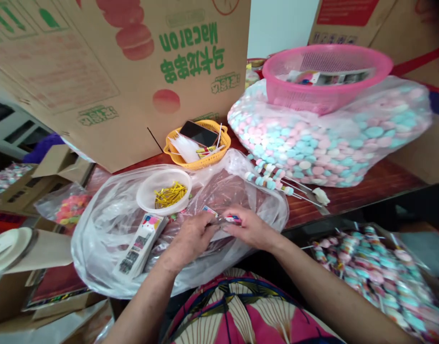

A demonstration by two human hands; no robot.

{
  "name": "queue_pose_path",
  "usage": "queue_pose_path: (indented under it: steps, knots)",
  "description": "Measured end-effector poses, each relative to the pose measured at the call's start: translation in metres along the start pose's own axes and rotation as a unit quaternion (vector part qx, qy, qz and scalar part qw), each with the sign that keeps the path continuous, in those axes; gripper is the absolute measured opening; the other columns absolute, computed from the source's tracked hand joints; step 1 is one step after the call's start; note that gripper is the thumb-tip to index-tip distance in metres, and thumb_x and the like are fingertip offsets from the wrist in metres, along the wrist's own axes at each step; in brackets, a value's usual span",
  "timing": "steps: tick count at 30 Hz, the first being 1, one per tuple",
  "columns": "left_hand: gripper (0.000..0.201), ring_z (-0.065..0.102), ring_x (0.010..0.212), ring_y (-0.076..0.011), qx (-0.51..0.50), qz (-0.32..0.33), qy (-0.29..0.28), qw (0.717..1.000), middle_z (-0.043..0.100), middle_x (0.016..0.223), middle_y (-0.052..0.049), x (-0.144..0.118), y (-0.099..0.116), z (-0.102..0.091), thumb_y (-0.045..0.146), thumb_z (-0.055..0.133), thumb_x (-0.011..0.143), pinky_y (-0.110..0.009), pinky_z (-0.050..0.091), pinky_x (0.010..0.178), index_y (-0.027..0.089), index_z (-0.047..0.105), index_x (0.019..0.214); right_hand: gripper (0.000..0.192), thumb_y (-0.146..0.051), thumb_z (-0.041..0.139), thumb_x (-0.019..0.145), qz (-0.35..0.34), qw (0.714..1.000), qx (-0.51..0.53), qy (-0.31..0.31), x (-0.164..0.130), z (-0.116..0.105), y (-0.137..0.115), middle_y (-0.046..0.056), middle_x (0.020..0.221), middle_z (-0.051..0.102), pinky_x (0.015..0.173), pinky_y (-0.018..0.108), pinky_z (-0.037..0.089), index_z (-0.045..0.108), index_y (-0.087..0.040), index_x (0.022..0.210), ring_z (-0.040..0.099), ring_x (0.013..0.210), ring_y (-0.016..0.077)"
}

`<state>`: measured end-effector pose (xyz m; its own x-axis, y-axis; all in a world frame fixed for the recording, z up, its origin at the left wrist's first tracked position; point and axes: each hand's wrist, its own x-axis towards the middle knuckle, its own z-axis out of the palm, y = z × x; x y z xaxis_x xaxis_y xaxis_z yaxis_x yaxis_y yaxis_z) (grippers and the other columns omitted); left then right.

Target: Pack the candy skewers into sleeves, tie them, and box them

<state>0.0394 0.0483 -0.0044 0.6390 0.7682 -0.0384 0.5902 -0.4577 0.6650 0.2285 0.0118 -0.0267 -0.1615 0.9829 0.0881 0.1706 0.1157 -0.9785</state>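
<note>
My left hand (192, 236) and my right hand (253, 227) meet over the plastic sheeting, both with fingers pinched. Between them is a small clear plastic bag (233, 219) with colourful print, mostly covered by the fingers. Left of my left hand lies a stack of printed bags (142, 246). Just behind that stands a white bowl (144, 193) holding gold twist ties (171, 195). Beyond my right hand, several skewers of pastel candies (268, 177) lie on the table by a crumpled white scrap (320, 196).
A large cardboard box (133, 95) walls off the back left. Beside it sits a yellow basket (196, 165) with a phone (199, 133). A pink basket (294, 98) rests on a big bag of candies (312, 153). Finished-looking candy skewers (380, 277) fill a container at lower right.
</note>
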Motion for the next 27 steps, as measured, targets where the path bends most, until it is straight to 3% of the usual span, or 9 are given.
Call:
queue_pose_path:
  steps: [3,6,9,12,15,18,20,23,27]
  knots:
    - [0.016,0.058,0.074,-0.0159,-0.009,0.008,0.000,1.000,0.064,0.077,-0.002,0.000,0.003,0.006,0.024,0.049,0.087,-0.027,0.043,0.070,0.019,0.060,0.077,0.012,-0.027,0.058,0.073,-0.026,0.999,-0.028,0.020,-0.004,0.004,-0.005,0.000,0.067,0.054,0.069,0.027,0.039,0.057,-0.020,0.064,0.049,0.068,0.0138]
    - [0.011,0.060,0.079,-0.0171,-0.038,-0.024,0.074,0.996,0.065,0.083,-0.003,0.001,0.006,0.021,0.029,0.056,0.084,-0.028,0.045,0.073,0.019,0.062,0.085,0.022,-0.032,0.056,0.077,-0.015,0.997,-0.045,0.065,-0.006,0.004,-0.001,-0.002,0.061,0.047,0.060,0.025,0.034,0.049,-0.020,0.060,0.042,0.061,0.0121]
    - [0.015,0.056,0.062,-0.0142,-0.095,-0.069,0.133,0.984,0.061,0.067,0.000,0.001,0.006,0.036,0.033,0.059,0.082,-0.025,0.045,0.060,0.019,0.059,0.076,0.035,-0.039,0.053,0.082,0.011,0.993,-0.048,0.111,-0.005,0.000,0.009,-0.004,0.055,0.036,0.052,0.024,0.028,0.038,-0.021,0.056,0.034,0.055,0.0105]
    - [0.018,0.059,0.064,-0.0160,-0.072,-0.047,0.153,0.984,0.064,0.067,-0.001,0.002,0.005,0.037,0.032,0.056,0.084,-0.027,0.046,0.064,0.020,0.060,0.071,0.044,-0.047,0.051,0.083,0.028,0.992,-0.036,0.120,-0.003,-0.004,0.015,-0.005,0.052,0.027,0.048,0.025,0.023,0.032,-0.022,0.053,0.028,0.051,0.0095]
    - [0.016,0.064,0.086,-0.0217,-0.014,-0.014,0.138,0.990,0.071,0.090,-0.006,0.006,0.010,0.026,0.032,0.056,0.084,-0.034,0.047,0.081,0.022,0.066,0.090,0.045,-0.049,0.048,0.085,0.030,0.991,-0.026,0.128,-0.003,-0.005,0.012,-0.005,0.052,0.029,0.049,0.025,0.025,0.034,-0.021,0.052,0.029,0.051,0.0096]
    - [0.030,0.064,0.091,-0.0210,-0.087,-0.042,0.115,0.989,0.070,0.102,-0.007,0.010,0.017,0.025,0.039,0.059,0.083,-0.033,0.048,0.080,0.021,0.061,0.108,0.044,-0.053,0.049,0.084,0.022,0.991,-0.014,0.131,-0.005,-0.005,0.004,-0.003,0.054,0.039,0.053,0.026,0.030,0.041,-0.021,0.054,0.036,0.055,0.0109]
    - [0.027,0.061,0.074,-0.0168,-0.149,-0.076,0.125,0.978,0.068,0.082,-0.003,0.011,0.020,0.032,0.044,0.061,0.081,-0.028,0.047,0.069,0.020,0.061,0.093,0.046,-0.057,0.051,0.081,0.024,0.992,-0.001,0.127,-0.006,-0.006,0.001,-0.002,0.055,0.041,0.054,0.026,0.031,0.043,-0.021,0.054,0.038,0.056,0.0114]
    - [0.029,0.046,0.056,-0.0108,-0.201,-0.096,0.113,0.968,0.050,0.058,0.004,0.010,0.020,0.042,0.044,0.064,0.076,-0.023,0.039,0.057,0.019,0.052,0.068,0.052,-0.061,0.052,0.079,0.052,0.991,0.027,0.121,-0.007,-0.010,0.006,-0.003,0.050,0.036,0.048,0.025,0.028,0.038,-0.021,0.050,0.033,0.051,0.0100]
    - [0.025,0.045,0.059,-0.0099,-0.283,-0.088,0.034,0.955,0.051,0.063,0.005,0.008,0.017,0.038,0.041,0.066,0.075,-0.022,0.040,0.058,0.019,0.054,0.075,0.053,-0.066,0.051,0.076,0.096,0.985,0.060,0.127,-0.006,-0.011,0.015,-0.005,0.047,0.035,0.043,0.023,0.028,0.036,-0.022,0.052,0.031,0.045,0.0087]
